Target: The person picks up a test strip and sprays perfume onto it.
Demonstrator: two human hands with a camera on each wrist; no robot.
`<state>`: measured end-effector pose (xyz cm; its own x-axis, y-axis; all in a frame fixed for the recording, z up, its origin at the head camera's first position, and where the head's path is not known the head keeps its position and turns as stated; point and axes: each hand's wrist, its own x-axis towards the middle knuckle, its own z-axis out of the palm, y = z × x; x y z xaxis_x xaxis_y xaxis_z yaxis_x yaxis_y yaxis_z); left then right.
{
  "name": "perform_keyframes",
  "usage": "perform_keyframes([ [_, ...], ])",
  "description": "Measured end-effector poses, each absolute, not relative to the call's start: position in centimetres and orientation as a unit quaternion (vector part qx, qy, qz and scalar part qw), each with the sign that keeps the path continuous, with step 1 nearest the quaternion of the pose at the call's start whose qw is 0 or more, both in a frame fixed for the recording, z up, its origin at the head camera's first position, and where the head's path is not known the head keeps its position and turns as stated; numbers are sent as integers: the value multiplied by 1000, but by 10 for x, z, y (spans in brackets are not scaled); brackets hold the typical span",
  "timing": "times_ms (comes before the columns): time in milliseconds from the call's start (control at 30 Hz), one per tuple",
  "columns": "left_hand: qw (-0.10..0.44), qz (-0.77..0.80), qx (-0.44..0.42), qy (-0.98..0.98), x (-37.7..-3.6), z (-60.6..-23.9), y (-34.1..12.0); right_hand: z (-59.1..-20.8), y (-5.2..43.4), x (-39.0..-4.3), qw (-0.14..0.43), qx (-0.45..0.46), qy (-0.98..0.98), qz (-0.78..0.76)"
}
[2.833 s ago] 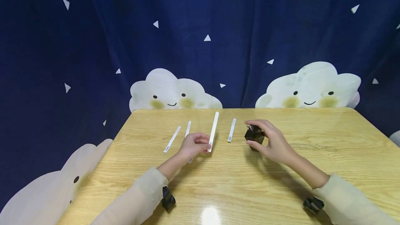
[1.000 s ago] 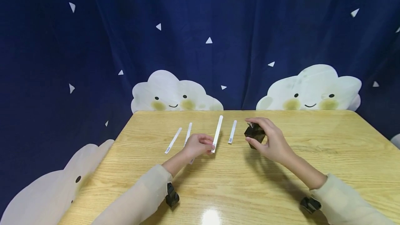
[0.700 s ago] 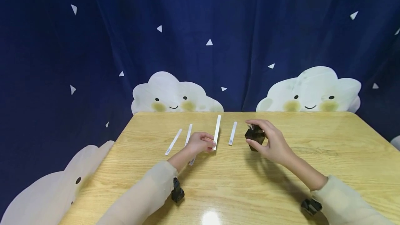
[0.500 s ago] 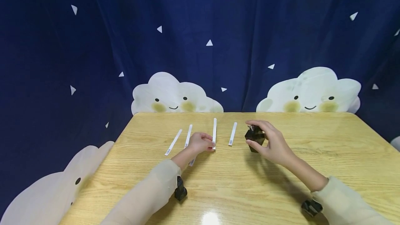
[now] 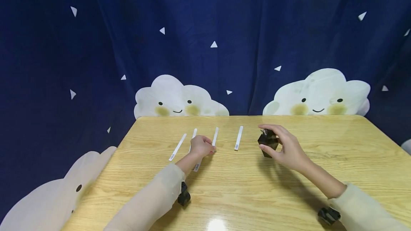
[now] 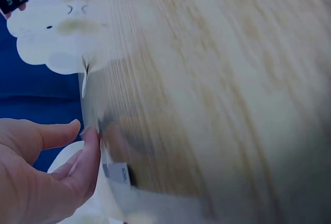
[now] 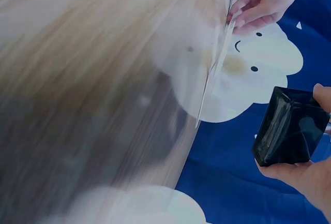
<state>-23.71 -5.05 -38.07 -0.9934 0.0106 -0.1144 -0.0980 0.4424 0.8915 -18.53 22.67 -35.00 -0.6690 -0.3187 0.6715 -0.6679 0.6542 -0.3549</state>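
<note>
Head view: dark blue curtain with white triangles and smiling cloud shapes (image 5: 205,27) hangs behind the light wooden table (image 5: 257,188), the landmark for all below. Both forearms in cream sleeves reach onto the table from the near edge. Right hand (image 5: 289,149), right of table centre, fingers and thumb curled around a small faceted black glass bottle (image 5: 268,142), held just off the tabletop; the right wrist view shows the bottle (image 7: 292,125) pinched between thumb and fingertips. Left hand (image 5: 200,146), left of table centre, fingertips pinching the near end of a thin white paper strip (image 5: 214,137) lying toward the table's far edge. Three more white paper strips on the table: one (image 5: 238,137) between the hands, two (image 5: 177,147) (image 5: 192,136) left of the held strip, one partly under the left hand. Wrist views blurred.
</note>
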Motion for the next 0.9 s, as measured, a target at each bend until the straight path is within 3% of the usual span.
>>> perform_keyframes([
  [400, 38, 472, 33, 880, -234, -378, -60, -354, 241, -185, 296, 280, -867, 289],
  [900, 58, 490, 56, 868, -238, -380, -27, -352, 245, -181, 292, 262, -872, 293],
])
